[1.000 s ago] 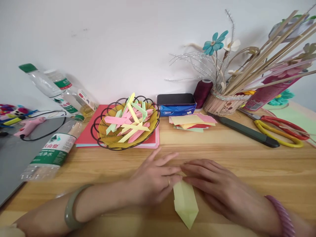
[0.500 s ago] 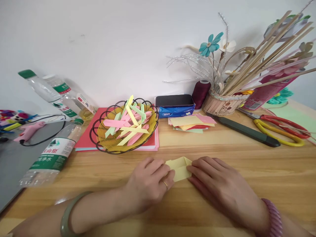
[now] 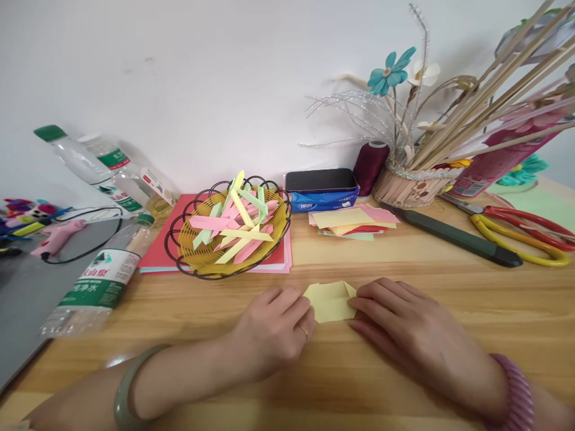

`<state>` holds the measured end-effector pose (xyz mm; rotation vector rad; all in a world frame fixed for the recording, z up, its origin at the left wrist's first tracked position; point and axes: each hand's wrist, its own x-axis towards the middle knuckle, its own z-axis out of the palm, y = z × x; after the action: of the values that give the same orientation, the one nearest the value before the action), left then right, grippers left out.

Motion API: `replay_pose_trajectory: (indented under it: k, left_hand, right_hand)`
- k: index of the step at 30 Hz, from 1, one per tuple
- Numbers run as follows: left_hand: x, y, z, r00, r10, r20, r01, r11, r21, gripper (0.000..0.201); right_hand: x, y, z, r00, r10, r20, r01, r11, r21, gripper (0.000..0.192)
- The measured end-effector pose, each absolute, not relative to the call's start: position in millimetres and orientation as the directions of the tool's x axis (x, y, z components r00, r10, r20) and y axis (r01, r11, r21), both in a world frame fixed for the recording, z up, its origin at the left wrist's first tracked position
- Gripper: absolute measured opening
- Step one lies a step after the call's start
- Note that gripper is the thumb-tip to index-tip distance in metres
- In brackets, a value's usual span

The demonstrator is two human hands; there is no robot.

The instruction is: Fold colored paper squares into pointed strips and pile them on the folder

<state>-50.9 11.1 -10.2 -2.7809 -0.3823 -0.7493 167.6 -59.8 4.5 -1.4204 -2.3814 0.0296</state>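
Folded yellow paper flat on wooden table, near front edge, centre of view. Pinned between both hands: left hand curled, fingertips pressing paper's left edge; right hand flatter, fingers spread a little, tips on paper's right edge. Neither hand lifting it, just pressing down. Ring on left hand, green bangle on left wrist, pink bracelet on right wrist.

Behind paper, well apart: wire basket w/ yellow liner, full of folded strips in pink, green, yellow. Basket sits on stack of red & pink sheets. Right of basket: small pile of coloured paper squares, behind it blue tissue pack w/ black phone on top. Maroon thread spool beside phone, then stick basket holding paper flowers & long wooden skewers. Dark utility knife and red/yellow scissors far right.

Left side: plastic bottle lying on table, two more bottles leaning at wall, pink glue gun w/ black cord.
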Motion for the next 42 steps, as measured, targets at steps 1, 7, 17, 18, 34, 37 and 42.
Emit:
replay_pose_trajectory:
  k: [1,7,17,18,34,37,42]
  left_hand:
    - [-51,12,-11,0.836,0.176,0.52,0.3,-0.94,-0.163,0.006]
    - [-48,15,-7,0.787,0.261,0.558,0.323,-0.946,-0.013,0.015]
    - [-43,17,-3,0.725,0.561,0.4,0.448,-0.824,0.346,0.013]
    - [-43,16,-3,0.724,0.577,0.379,0.459,-0.813,0.359,0.012]
    - [-49,26,3,0.774,0.604,0.191,0.492,-0.763,0.419,0.016]
    - [-50,28,4,0.774,0.605,0.188,0.479,-0.753,0.451,0.015]
    - [-46,25,7,0.791,0.564,0.237,0.412,-0.777,0.477,0.008]
  right_hand:
    - [169,-59,5,-0.433,0.856,0.282,0.839,0.497,-0.222,0.018]
    - [175,-51,9,-0.473,0.848,0.238,0.793,0.528,-0.304,0.016]
    - [180,-42,6,-0.5,0.826,0.261,0.752,0.563,-0.342,0.015]
    - [180,-42,6,-0.497,0.828,0.26,0.752,0.561,-0.346,0.014]
    - [183,-37,-2,-0.531,0.774,0.344,0.711,0.629,-0.316,0.015]
    - [182,-36,-3,-0.53,0.77,0.356,0.717,0.63,-0.298,0.014]
    - [181,-36,-5,-0.519,0.777,0.356,0.721,0.621,-0.306,0.011]
